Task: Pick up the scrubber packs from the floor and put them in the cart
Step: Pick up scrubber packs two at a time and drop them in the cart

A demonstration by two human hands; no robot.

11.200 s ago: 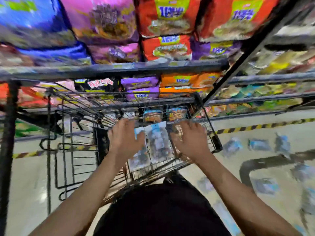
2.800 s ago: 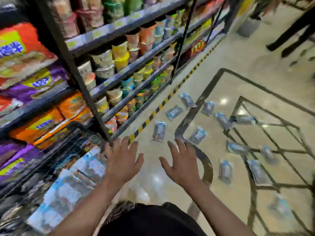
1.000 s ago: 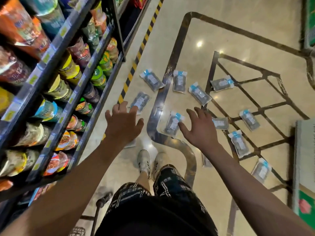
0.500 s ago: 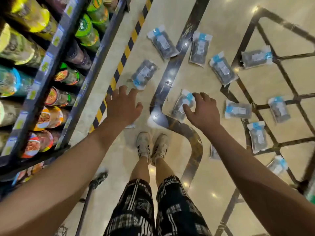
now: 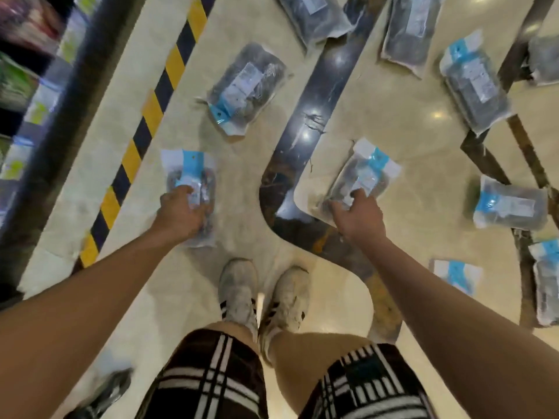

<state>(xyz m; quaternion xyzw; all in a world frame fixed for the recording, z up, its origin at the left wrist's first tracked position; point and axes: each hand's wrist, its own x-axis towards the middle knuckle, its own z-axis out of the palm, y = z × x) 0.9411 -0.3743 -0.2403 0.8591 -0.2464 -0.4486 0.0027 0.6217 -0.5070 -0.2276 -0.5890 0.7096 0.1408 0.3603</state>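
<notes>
While each scrubber pack lies lengthwise ahead, the left hand (image 5: 181,214) grips one (image 5: 190,189), the right hand (image 5: 358,214) another (image 5: 360,179).

The glossy beige floor (image 5: 393,122) carries a yellow-black striped line (image 5: 145,122) at left, dark inlaid bands (image 5: 320,95), and scattered scrubber packs (image 5: 248,86) lying flat, near and far.

left grip (image 5: 181,211): closed over the near end of a scrubber pack (image 5: 191,179) on the floor (image 5: 393,122) | right grip (image 5: 358,213): pinching the near end of a second pack (image 5: 361,176) | more packs (image 5: 246,86) scattered beyond and to the right | striped tape (image 5: 151,116) beside blurred shelf (image 5: 27,86) | shoes (image 5: 263,294) between the arms
</notes>
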